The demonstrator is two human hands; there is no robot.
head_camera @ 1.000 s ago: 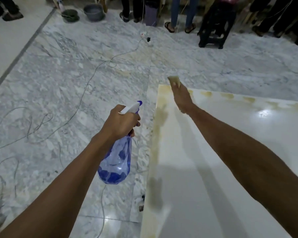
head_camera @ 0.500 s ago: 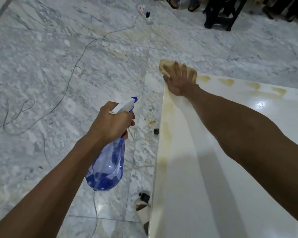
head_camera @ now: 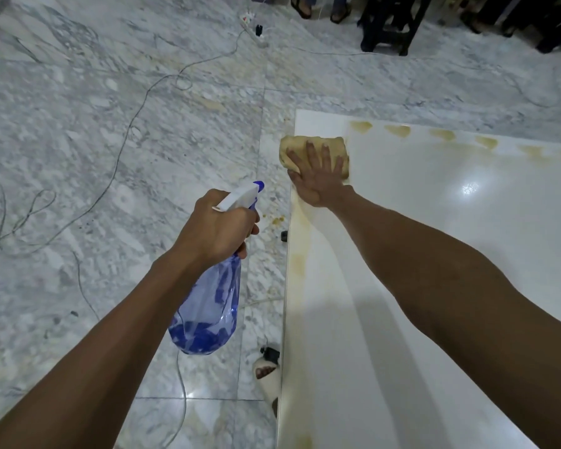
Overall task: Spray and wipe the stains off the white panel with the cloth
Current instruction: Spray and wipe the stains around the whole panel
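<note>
The white panel [head_camera: 434, 222] fills the right half of the view, glossy, with yellow-brown stains [head_camera: 397, 130] in a row along its far edge and smears down its left edge. My right hand [head_camera: 318, 176] lies flat, fingers spread, pressing a tan cloth [head_camera: 314, 147] onto the panel's far left corner. The cloth hangs slightly over the left edge. My left hand [head_camera: 217, 228] grips the neck of a clear blue spray bottle [head_camera: 208, 309] with a white head, held above the floor left of the panel, nozzle pointing toward the corner.
Grey marble floor [head_camera: 110, 140] with thin cables [head_camera: 136, 105] and a power strip [head_camera: 253, 27] at the far side. A sandalled foot [head_camera: 268, 377] stands beside the panel's left edge. Several people's feet and a dark stool [head_camera: 389, 24] line the top edge.
My right hand has pulled the cloth back from the far corner toward me along the left edge, leaving the corner cleaner. The view tilted down. The bottle stayed in my left hand.
</note>
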